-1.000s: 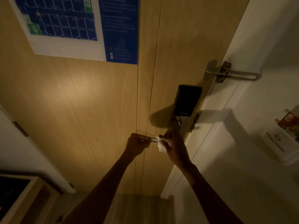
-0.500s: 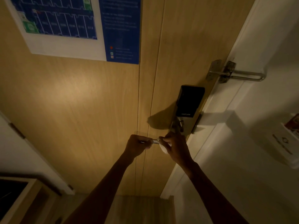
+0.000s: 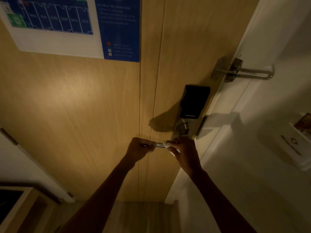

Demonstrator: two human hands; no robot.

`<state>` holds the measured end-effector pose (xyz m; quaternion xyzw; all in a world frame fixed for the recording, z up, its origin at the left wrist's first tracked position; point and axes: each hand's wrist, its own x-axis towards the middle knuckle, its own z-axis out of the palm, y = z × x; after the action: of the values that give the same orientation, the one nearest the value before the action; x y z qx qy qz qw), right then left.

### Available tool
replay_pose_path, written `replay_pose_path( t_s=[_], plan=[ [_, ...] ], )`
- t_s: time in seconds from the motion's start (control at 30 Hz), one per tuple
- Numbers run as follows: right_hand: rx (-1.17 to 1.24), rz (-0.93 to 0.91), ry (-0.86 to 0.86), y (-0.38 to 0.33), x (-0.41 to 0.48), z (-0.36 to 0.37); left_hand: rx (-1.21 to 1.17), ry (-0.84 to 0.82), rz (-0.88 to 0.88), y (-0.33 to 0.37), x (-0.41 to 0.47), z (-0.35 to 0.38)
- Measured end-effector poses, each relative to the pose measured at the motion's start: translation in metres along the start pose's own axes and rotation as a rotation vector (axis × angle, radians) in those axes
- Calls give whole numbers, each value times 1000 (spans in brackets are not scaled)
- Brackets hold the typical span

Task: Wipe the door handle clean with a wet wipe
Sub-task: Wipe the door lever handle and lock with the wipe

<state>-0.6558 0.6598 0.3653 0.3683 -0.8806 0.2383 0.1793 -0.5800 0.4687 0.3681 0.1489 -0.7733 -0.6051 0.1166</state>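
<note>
A metal lever door handle [image 3: 159,145] sticks out to the left below the black smart lock [image 3: 193,101] on the wooden door [image 3: 84,115]. My left hand [image 3: 139,148] is closed around the handle's free end. My right hand [image 3: 184,152] pinches a white wet wipe [image 3: 168,147] against the handle near the lock plate. Only a short shiny stretch of the handle shows between the two hands. Most of the wipe is hidden under my right fingers.
A metal swing guard latch [image 3: 244,71] bridges door and white frame above the lock. A blue and white floor plan poster [image 3: 67,26] hangs at the upper left. A white card holder [image 3: 296,142] sits on the right wall. A wooden cabinet [image 3: 15,204] stands at lower left.
My right hand with the wipe has shifted slightly along the handle, towards the lock plate. My left hand keeps its grip on the handle's end. The view has tilted a little.
</note>
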Motion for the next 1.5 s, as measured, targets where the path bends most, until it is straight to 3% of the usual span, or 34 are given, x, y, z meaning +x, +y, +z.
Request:
replay_pose_path(
  t_s=[0.2,0.43,0.83,0.9,1.07,1.23,1.5],
  plan=[
    [-48,-64,49,-12,-4,9,15,-7,41,-2,0,-3],
    [-142,-123,-22,-1,-7,10,15,-2,21,2,-1,0],
    [-16,-154,-223,-6,17,-9,10,2,-57,4,3,0],
    [-67,-147,-184,-3,10,2,23,1,-63,5,2,1],
    [-158,-222,198,6,-7,15,60,-22,-14,3,2,-1],
    [-72,6,-35,7,-2,5,91,4,14,3,2,-1],
    [-135,-108,-115,2,8,-17,177,-14,62,6,0,-3]
  ],
)
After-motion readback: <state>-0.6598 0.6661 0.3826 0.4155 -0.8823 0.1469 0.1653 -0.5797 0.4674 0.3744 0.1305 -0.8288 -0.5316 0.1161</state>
